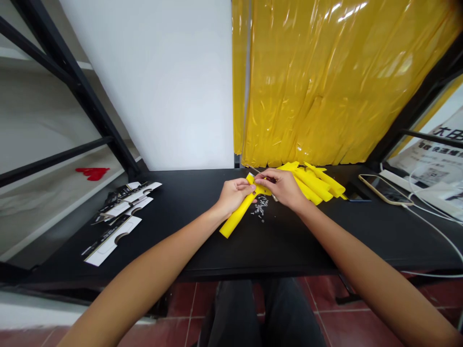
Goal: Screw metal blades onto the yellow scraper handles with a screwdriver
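The grip of the left hand (236,195) is closed on a long yellow piece (234,219), held aslant above the table (173,241), while the right hand (284,187) pinches a thin rod (256,170) near the piece's upper end, apparently fine work that calls for a steady hold. Just below the fingers lie loose small metal bits (261,208), easily brushed by a wrist, and beside the right hand a heap of yellow pieces (314,182) crowds that side. Farther out are printed cards (121,205) leftward and a phone (384,189) with white cables (430,226) rightward.
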`<state>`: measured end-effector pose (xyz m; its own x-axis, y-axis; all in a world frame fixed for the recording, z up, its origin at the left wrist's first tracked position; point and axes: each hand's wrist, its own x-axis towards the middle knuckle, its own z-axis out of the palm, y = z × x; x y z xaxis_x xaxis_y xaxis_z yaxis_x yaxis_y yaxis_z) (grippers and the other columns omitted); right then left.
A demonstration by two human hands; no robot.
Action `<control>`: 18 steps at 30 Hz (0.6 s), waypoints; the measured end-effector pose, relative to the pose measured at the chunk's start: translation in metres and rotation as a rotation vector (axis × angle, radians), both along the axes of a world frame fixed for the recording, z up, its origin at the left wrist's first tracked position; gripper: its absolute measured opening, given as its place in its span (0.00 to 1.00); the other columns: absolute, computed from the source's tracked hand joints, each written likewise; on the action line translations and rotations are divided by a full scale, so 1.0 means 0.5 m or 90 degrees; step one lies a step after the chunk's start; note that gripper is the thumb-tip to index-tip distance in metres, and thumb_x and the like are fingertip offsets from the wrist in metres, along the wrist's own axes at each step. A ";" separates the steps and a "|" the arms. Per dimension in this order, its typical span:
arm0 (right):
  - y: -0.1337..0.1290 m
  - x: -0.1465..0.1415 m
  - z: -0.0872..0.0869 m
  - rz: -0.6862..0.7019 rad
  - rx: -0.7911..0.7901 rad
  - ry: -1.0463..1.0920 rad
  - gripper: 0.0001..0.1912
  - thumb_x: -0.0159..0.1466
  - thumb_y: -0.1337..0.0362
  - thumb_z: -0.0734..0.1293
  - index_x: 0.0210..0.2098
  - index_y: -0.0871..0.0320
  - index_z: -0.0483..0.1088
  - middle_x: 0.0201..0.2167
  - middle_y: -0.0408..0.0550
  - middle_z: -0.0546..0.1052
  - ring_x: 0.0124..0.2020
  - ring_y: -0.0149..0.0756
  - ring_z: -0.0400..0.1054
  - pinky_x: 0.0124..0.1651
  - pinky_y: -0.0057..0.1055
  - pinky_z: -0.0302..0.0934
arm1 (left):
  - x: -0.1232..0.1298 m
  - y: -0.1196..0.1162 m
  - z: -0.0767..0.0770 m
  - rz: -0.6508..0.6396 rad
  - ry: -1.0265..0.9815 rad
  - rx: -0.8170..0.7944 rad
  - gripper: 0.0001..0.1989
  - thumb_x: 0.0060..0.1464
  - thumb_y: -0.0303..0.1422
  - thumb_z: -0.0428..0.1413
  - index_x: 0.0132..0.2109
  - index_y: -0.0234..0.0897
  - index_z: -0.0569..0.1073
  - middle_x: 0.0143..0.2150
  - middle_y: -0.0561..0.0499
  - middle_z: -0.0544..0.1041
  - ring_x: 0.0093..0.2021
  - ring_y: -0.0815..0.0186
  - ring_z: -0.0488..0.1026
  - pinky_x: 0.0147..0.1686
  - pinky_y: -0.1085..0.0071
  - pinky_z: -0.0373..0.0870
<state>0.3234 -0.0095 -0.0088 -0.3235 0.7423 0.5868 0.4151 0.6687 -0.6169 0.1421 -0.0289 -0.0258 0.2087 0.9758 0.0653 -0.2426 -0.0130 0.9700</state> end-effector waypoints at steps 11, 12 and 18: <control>0.006 -0.002 -0.008 0.025 0.045 -0.041 0.06 0.65 0.62 0.70 0.34 0.57 0.77 0.33 0.47 0.77 0.33 0.35 0.70 0.38 0.33 0.62 | -0.003 0.002 -0.014 -0.007 0.024 0.027 0.07 0.52 0.27 0.66 0.35 0.31 0.75 0.32 0.46 0.80 0.30 0.64 0.79 0.34 0.60 0.82; 0.006 -0.002 -0.009 0.033 0.044 -0.036 0.06 0.65 0.62 0.70 0.34 0.57 0.77 0.33 0.47 0.76 0.33 0.35 0.69 0.38 0.33 0.62 | -0.003 0.002 -0.016 -0.011 0.027 0.029 0.07 0.52 0.27 0.66 0.34 0.31 0.75 0.32 0.46 0.80 0.31 0.63 0.79 0.34 0.60 0.82; 0.009 0.003 -0.008 0.097 0.040 -0.016 0.07 0.66 0.61 0.69 0.35 0.56 0.77 0.35 0.48 0.77 0.37 0.37 0.71 0.42 0.35 0.64 | -0.003 -0.001 -0.011 -0.036 0.006 -0.013 0.06 0.50 0.27 0.66 0.33 0.31 0.76 0.33 0.45 0.80 0.34 0.62 0.80 0.38 0.59 0.82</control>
<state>0.3249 -0.0052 -0.0127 -0.4446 0.6460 0.6205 0.3216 0.7616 -0.5626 0.1408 -0.0296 -0.0315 0.2635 0.9637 0.0438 -0.2340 0.0198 0.9720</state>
